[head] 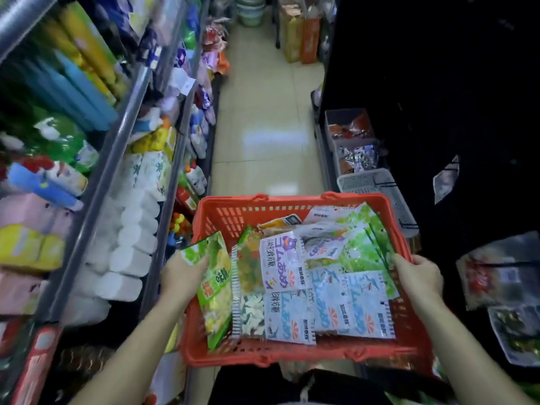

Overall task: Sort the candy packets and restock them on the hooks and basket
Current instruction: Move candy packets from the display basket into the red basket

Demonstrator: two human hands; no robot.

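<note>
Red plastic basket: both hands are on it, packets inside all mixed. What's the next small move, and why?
Probably set the red plastic basket down on the pale tiled floor. The left hand and right hand both grip its rims, so neither is free, and the green packets and white-and-blue packets lie jumbled inside, unsorted.

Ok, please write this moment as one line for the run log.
scene: shop aisle | left hand: holds red basket left rim, over green packet | right hand: holds right rim | load: candy packets inside
</note>
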